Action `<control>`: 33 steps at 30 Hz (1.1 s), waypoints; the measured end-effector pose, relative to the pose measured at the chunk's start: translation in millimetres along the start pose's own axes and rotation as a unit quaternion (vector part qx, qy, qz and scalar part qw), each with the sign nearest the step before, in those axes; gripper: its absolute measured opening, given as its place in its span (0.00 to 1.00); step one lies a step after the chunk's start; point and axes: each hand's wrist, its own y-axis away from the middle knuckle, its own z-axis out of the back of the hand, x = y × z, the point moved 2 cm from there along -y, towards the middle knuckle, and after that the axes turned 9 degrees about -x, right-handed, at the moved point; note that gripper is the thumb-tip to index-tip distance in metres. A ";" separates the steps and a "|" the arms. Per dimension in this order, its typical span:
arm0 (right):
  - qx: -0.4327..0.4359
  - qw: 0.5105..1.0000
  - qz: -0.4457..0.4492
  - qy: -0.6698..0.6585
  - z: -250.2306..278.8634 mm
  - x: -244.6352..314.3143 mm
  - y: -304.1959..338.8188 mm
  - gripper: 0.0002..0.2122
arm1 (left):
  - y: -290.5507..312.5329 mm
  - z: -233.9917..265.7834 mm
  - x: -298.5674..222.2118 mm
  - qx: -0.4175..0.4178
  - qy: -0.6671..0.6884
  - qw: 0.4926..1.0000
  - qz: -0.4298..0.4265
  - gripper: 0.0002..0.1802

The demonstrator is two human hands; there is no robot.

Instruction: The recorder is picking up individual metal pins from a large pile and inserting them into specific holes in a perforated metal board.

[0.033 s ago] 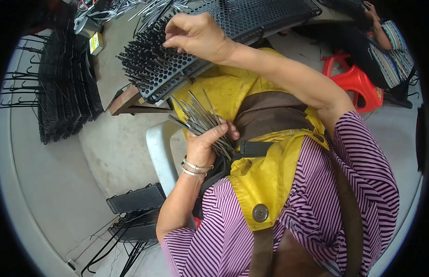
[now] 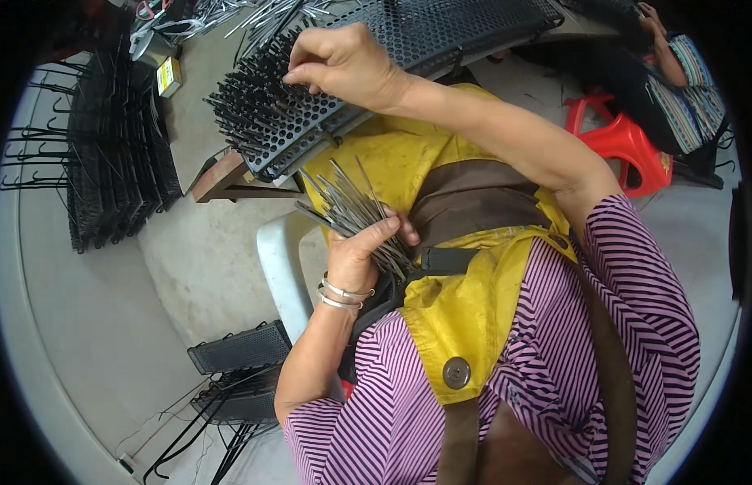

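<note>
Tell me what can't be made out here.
In the head view:
Anything the right hand may pinch: too small to tell.
Part of the thin grey rods: hidden by the left hand.
Head of the co-worker: cut off at the picture's edge.

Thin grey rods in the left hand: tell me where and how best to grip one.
Probably the rods are best pinched singly by a free upper tip, coming from the far side: the left hand wraps them lower down, while the tips fan out away from it.
</note>
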 end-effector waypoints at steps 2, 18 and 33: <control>0.027 0.995 0.055 0.083 -3.2 3.3 -1.6 0.06 | 0.2 -0.2 -1.0 0.002 -0.001 1.000 0.000 0.06; 0.066 0.951 0.183 0.239 -8.0 5.5 2.4 0.10 | 0.3 -0.7 -0.6 -0.012 0.023 0.999 -0.029 0.07; 0.189 0.875 -0.417 -0.155 26.7 39.4 71.7 0.06 | 4.0 -4.9 -2.2 -0.066 -0.049 0.991 -0.109 0.11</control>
